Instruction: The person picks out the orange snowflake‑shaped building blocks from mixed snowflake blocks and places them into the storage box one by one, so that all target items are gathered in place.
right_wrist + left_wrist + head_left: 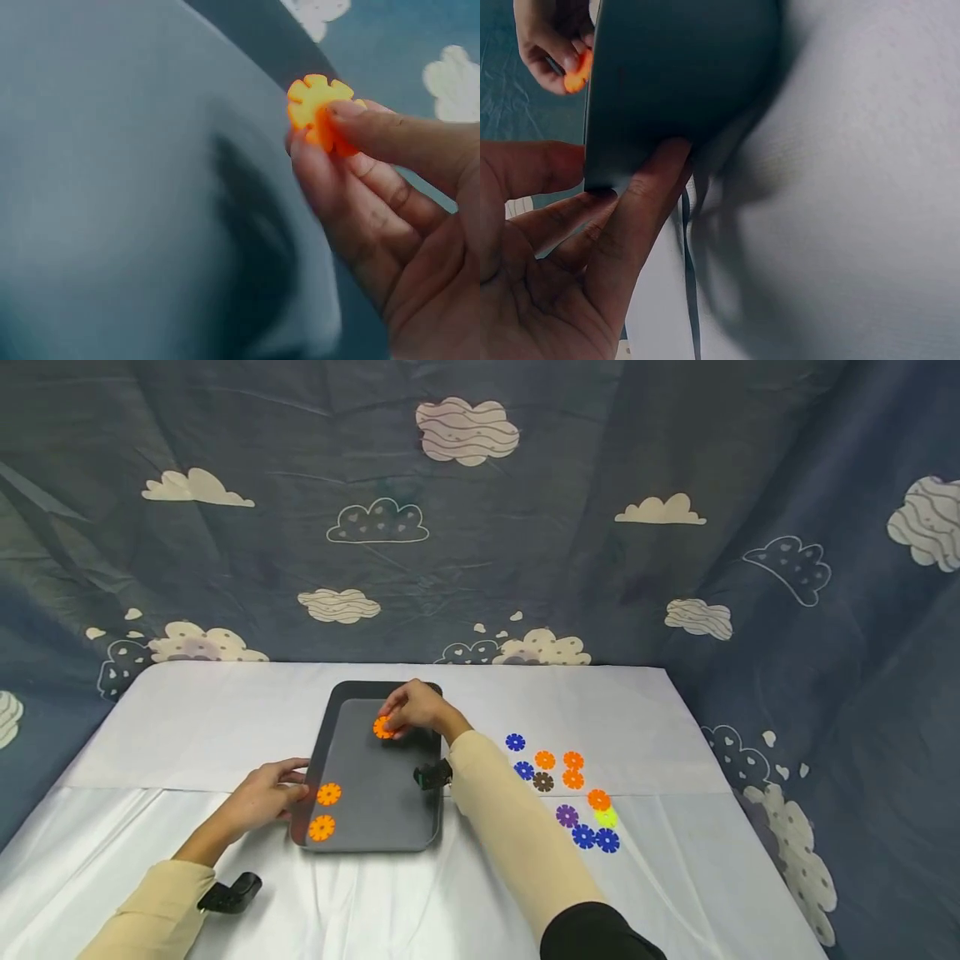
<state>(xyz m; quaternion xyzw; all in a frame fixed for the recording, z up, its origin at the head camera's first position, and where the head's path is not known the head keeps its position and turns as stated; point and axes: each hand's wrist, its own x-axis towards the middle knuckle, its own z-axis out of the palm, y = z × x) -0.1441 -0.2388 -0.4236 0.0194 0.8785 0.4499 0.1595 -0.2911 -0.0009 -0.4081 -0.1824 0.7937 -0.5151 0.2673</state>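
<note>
Between the thumb and fingers of my right hand (417, 706) is an orange notched plastic disc (315, 101), shaped like a flower or snowflake. The hand holds it above the far part of a dark grey rectangular tray (375, 777). At the tray's left side, my left hand (264, 795) grips the rim; in the left wrist view its thumb and fingers (641, 202) lie on either side of the tray's edge. Two more orange discs, one (328, 793) behind the other (322, 828), lie inside the tray near that hand.
Right of the tray, several loose discs lie on the white cloth (675, 877): orange (598, 800), blue (583, 836), purple (567, 816), brown (543, 782) and yellow-green (606, 817). A dark cloud-print curtain (525, 568) hangs behind the table.
</note>
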